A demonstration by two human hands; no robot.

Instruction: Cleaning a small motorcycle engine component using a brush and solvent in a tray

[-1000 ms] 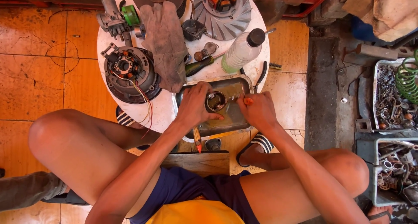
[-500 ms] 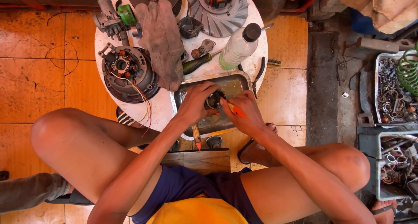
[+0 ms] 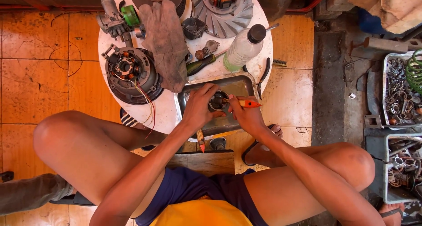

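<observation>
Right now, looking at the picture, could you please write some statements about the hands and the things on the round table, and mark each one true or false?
1. The left hand grips a small dark round part over the metal tray. True.
2. The right hand holds an orange-handled tool. True.
3. The plastic bottle has a red cap. False: the cap is black.
4. The grey glove lies on the floor. False: it lies on the white table.
5. Coloured wires hang from the round motor part on the table. True.
</observation>
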